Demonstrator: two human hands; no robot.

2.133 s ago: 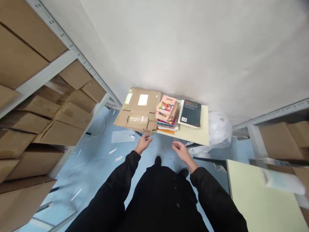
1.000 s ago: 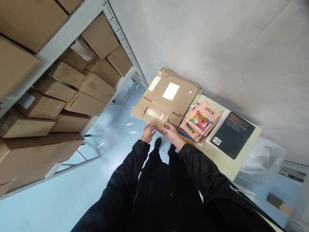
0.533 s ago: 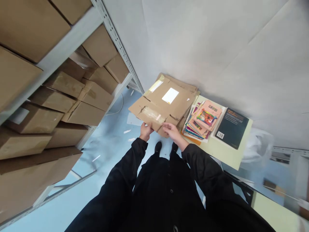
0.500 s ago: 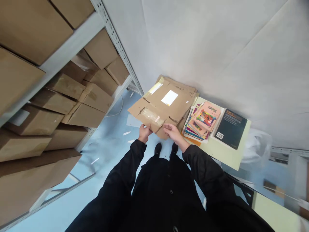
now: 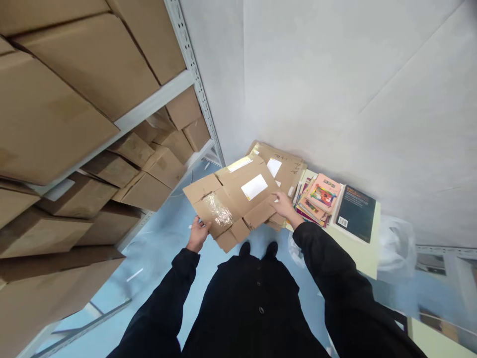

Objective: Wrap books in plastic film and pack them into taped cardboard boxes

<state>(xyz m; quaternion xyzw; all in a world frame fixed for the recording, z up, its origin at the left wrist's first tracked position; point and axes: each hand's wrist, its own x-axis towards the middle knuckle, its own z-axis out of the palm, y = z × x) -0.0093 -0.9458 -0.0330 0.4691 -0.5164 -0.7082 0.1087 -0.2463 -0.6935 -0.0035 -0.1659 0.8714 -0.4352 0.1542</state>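
A flattened cardboard box (image 5: pixel 238 181) with a white label and shiny clear tape is held tilted in front of me. My left hand (image 5: pixel 198 233) grips its lower left edge, thumb on the upper face and fingers partly hidden. At the right edge my right hand (image 5: pixel 282 205) pinches the cardboard near a fold. Behind it, against the wall, lies another flattened cardboard sheet (image 5: pixel 292 161) with a white label and handwritten marks, partly covered by the held one.
To the right, a pale yellow table (image 5: pixel 367 258) bears a pile of colourful booklets (image 5: pixel 322 191) and a dark book (image 5: pixel 356 214). A clear plastic bag (image 5: pixel 397 243) hangs beside it. On the left, a metal shelf (image 5: pixel 156 99) holds many cardboard boxes (image 5: pixel 93 64).
The held flattened box has come away from the sheet behind it, towards me and left. My left hand has moved left and down; my right hand has shifted right along the edge.
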